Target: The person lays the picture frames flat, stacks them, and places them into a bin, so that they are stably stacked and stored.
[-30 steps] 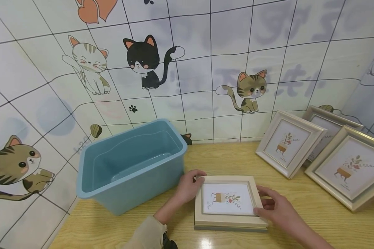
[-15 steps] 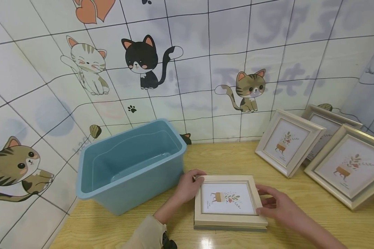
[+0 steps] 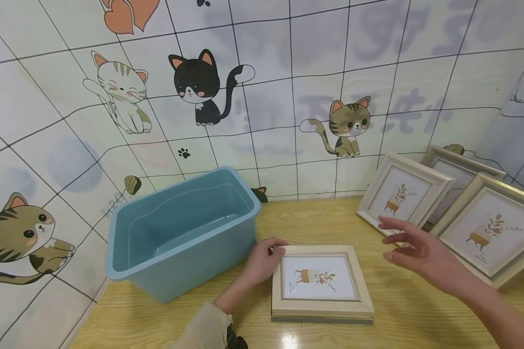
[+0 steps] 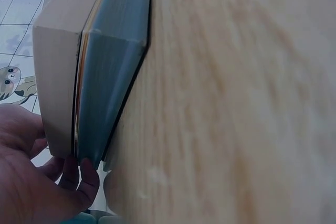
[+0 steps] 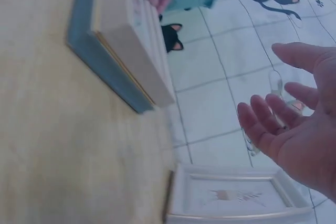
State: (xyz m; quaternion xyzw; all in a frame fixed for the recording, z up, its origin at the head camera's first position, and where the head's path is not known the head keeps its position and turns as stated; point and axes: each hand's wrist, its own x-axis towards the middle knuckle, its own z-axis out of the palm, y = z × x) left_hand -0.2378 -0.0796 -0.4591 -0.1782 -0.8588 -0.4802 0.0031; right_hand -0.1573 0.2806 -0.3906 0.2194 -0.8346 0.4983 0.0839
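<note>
Two picture frames lie stacked flat on the table: a cream picture frame [image 3: 323,307] with a potted-plant print on top, and a blue-grey picture frame [image 4: 110,61] beneath it. At the stack's left edge my left hand [image 3: 262,264] holds both, thumb on the upper border and fingers curled against the sides. My right hand [image 3: 428,261] hovers to the right of the stack, holding nothing, its fingers loosely bent and apart. In the head view it overlaps the lower part of a standing pale picture frame [image 3: 405,195]. The right wrist view shows its palm and spread fingers.
A blue plastic bin [image 3: 201,252] stands at the left, just behind my left hand. To the right, a gold-edged picture frame [image 3: 484,232] and a darker picture frame [image 3: 456,170] stand beside the pale one. A cat-patterned wall [image 3: 279,121] bounds the table's back.
My right hand has let go of the stack's right edge and moved right and up toward the standing frames. My left hand and the stack have stayed in place.
</note>
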